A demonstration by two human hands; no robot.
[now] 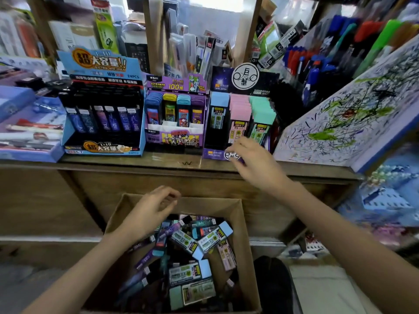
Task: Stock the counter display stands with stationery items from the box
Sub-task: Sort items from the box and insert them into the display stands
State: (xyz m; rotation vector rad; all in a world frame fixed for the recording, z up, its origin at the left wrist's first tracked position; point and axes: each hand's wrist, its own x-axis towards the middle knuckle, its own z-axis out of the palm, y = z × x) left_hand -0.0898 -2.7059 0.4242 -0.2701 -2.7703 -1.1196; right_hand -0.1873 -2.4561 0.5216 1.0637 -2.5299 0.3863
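Observation:
A brown cardboard box (243, 225) below the counter holds several loose lead-refill cases with blue, pink and green caps (199, 243). Three display stands sit on the counter: a blue one (103, 109), a purple one (175, 118) and a dark one (240, 118) with blue, pink and green cases. My left hand (150, 211) hovers over the box's far left corner, fingers loosely curled, holding nothing visible. My right hand (251, 162) reaches to the front of the dark stand, fingers spread near its lower edge, with nothing visibly held.
A scribbled white test pad (349, 114) leans at the right of the counter. Pens in racks (317, 62) stand behind it. Boxed pen sets (29, 128) lie at the left. The wooden counter edge (158, 164) runs between the box and the stands.

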